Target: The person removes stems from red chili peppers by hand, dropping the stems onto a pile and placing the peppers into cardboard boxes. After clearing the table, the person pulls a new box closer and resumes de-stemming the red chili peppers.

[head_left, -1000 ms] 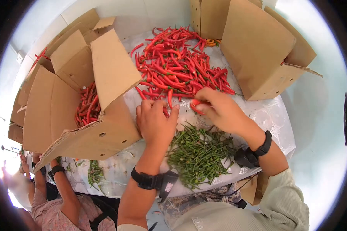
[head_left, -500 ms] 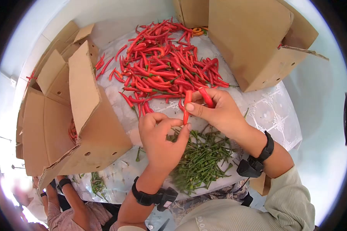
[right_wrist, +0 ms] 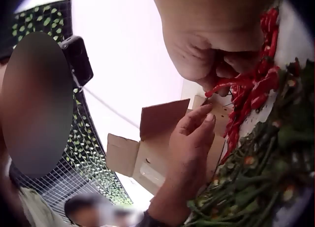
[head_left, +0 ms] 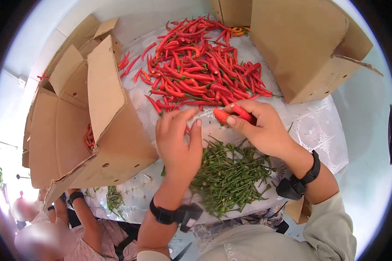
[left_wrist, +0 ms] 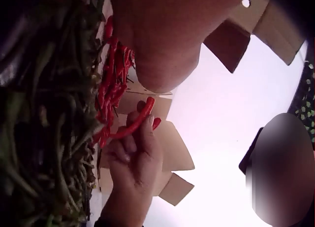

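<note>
My right hand [head_left: 265, 128] holds two red chillies between thumb and fingers: one [head_left: 221, 115] points toward the left hand, the other [head_left: 241, 112] lies higher against the fingers. My left hand [head_left: 178, 141] is just left of them, thumb and forefinger apart, with no chilli visibly gripped. In the left wrist view a long curved chilli [left_wrist: 137, 126] extends from the right hand [left_wrist: 135, 158]. The right wrist view has a chilli [right_wrist: 231, 83] close above the left hand's [right_wrist: 189, 143] fingertips. Green stems [head_left: 231, 178] lie heaped below both hands, a red chilli pile [head_left: 200, 69] beyond them.
An open cardboard box [head_left: 117, 152] with red chillies inside stands left, another box [head_left: 292, 52] back right. Orange chillies [head_left: 238, 31] lie at the back. Another person's arm [head_left: 88, 222] and a small stem heap [head_left: 114, 199] are lower left.
The left fingers have come away from the lower end of the chilli they touched half a second ago. That chilli has tilted from upright toward level in my right hand. The head view has shifted slightly.
</note>
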A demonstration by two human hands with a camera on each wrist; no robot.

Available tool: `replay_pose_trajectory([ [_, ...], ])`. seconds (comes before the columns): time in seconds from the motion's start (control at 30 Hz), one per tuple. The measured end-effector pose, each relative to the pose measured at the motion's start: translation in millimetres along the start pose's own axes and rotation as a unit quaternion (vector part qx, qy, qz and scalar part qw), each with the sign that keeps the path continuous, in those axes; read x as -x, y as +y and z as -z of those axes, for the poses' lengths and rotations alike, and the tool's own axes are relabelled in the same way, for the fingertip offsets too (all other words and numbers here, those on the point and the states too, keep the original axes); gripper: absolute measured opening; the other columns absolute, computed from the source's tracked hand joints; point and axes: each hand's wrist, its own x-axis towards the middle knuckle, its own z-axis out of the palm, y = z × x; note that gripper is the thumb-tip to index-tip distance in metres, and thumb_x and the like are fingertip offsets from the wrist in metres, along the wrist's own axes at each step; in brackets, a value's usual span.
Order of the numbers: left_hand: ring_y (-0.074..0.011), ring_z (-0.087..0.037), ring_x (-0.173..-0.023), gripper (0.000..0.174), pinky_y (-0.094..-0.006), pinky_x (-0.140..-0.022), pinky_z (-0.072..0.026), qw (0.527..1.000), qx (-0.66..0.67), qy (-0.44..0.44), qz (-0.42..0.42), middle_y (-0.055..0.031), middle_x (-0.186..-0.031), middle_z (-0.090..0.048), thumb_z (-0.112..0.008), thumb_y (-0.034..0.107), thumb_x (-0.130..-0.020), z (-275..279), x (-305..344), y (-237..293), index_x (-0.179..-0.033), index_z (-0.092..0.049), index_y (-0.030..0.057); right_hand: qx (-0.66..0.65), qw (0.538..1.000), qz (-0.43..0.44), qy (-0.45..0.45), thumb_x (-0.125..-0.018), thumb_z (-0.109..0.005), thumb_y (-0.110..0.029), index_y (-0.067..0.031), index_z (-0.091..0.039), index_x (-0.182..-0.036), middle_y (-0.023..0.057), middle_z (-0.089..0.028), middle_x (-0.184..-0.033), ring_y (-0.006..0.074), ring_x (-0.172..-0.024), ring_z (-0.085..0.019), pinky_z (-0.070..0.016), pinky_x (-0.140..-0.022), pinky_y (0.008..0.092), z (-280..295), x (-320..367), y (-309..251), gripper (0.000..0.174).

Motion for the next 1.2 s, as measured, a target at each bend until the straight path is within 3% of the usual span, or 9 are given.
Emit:
replay_pose_trajectory([
  [0.13, -0.0296, -0.059, -0.096, 0.025, -0.0399, -0.086, -0.0455, 0.995, -0.093, -0.001, 0.02, -0.0124, -0.1, -0.062, -0.069, 0.007, -0.08, -4.9, -21.1, -16.1, -0.105, -0.067, 0.0054, 0.058, 0.993, 0.075, 0.069, -0.082, -0.073, -0.015, -0.0002, -0.066, -0.1, 0.0173, -0.061, -0.082, 0.0284, -0.072, -0.059, -0.0462, -0.067, 0.0357, -4.9, -3.0, 15.6, 0.024],
  [0.23, -0.0312, -0.056, -0.102, 0.026, -0.0419, -0.089, -0.0443, 0.986, -0.164, -0.018, 0.017, -0.0111, -0.105, -0.061, -0.07, 0.008, -0.079, -5.1, -27.3, -17.0, -0.106, -0.068, 0.0072, 0.077, 0.994, 0.047, 0.055, -0.081, -0.074, -0.015, 0.0, -0.066, -0.099, 0.0181, -0.062, -0.084, 0.0328, -0.073, -0.059, -0.0466, -0.067, 0.0378, -1.0, -3.0, 13.7, 0.025],
  [0.43, -0.0306, -0.053, -0.105, 0.022, -0.0429, -0.088, -0.0448, 0.964, -0.258, -0.064, -0.012, -0.0071, -0.108, -0.058, -0.069, 0.007, -0.079, -19.6, -33.0, -22.7, -0.1, -0.067, 0.0082, -0.039, 0.999, 0.012, 0.009, -0.09, -0.069, -0.018, -0.0001, -0.065, -0.102, 0.0111, -0.068, -0.086, 0.0162, -0.067, -0.058, -0.0452, -0.061, 0.0311, 1.6, -3.9, 10.7, 0.022],
  [0.6, -0.0295, -0.055, -0.103, 0.009, -0.0435, -0.08, -0.0473, 0.937, -0.323, -0.131, 0.01, -0.0071, -0.099, -0.058, -0.065, 0.008, -0.083, -18.1, -39.9, -19.4, -0.093, -0.064, 0.0083, -0.298, 0.946, -0.118, -0.052, -0.099, -0.059, -0.021, -0.0028, -0.06, -0.123, 0.0016, -0.067, -0.088, 0.0017, -0.057, -0.042, -0.0323, -0.049, 0.0191, 12.1, -4.5, 0.5, 0.03],
  [0.77, -0.0287, -0.061, -0.087, 0.013, -0.0397, -0.073, -0.0496, 0.992, -0.122, -0.01, -0.023, -0.0082, -0.093, -0.06, -0.064, 0.005, -0.084, 4.1, -24.7, 0.6, -0.096, -0.064, 0.0067, -0.363, 0.921, -0.108, -0.087, -0.099, -0.059, -0.023, -0.002, -0.059, -0.122, 0.0038, -0.07, -0.096, 0.0037, -0.066, -0.054, -0.0424, -0.057, 0.0192, 18.3, -4.9, 7.3, 0.031],
  [0.9, -0.02, -0.065, -0.081, 0.012, -0.0312, -0.068, -0.0517, 0.99, 0.126, 0.017, 0.058, -0.0076, -0.093, -0.064, -0.064, 0.006, -0.089, 14.2, -7.3, 11.7, -0.101, -0.062, 0.0043, -0.315, 0.948, -0.03, -0.032, -0.097, -0.062, -0.022, -0.0019, -0.063, -0.115, 0.0031, -0.069, -0.092, 0.0043, -0.072, -0.058, -0.0473, -0.063, 0.0214, 5.2, -7.4, 10.3, 0.027],
  [1.0, -0.0145, -0.064, -0.079, 0.01, -0.0275, -0.072, -0.0526, 0.828, 0.463, -0.06, 0.312, -0.0046, -0.094, -0.064, -0.06, 0.011, -0.096, 19.4, -8.7, 16.4, -0.103, -0.06, 0.0039, -0.228, 0.973, 0.023, -0.015, -0.093, -0.067, -0.019, -0.0015, -0.066, -0.108, 0.0013, -0.067, -0.086, 0.0048, -0.074, -0.057, -0.0482, -0.067, 0.0237, 5.2, -4.7, 5.9, 0.023],
  [1.1, -0.0133, -0.067, -0.075, 0.014, -0.0262, -0.071, -0.0546, 0.756, 0.547, -0.125, 0.338, -0.0062, -0.092, -0.068, -0.065, 0.011, -0.093, 8.0, -1.7, -0.8, -0.105, -0.061, 0.005, -0.134, 0.989, 0.053, -0.016, -0.09, -0.071, -0.017, -0.0004, -0.067, -0.103, 0.0, -0.066, -0.084, 0.0054, -0.075, -0.056, -0.0483, -0.069, 0.0244, 1.6, -1.5, 7.1, 0.022],
  [1.2, -0.0142, -0.068, -0.075, 0.016, -0.0261, -0.069, -0.0559, 0.749, 0.548, -0.141, 0.344, -0.0065, -0.091, -0.069, -0.067, 0.013, -0.092, 3.9, 2.2, -3.3, -0.105, -0.061, 0.0053, -0.078, 0.996, 0.017, -0.045, -0.083, -0.077, -0.019, 0.0002, -0.067, -0.102, 0.0039, -0.066, -0.084, 0.0105, -0.074, -0.057, -0.0484, -0.068, 0.0265, -2.8, 1.1, 7.1, 0.029],
])
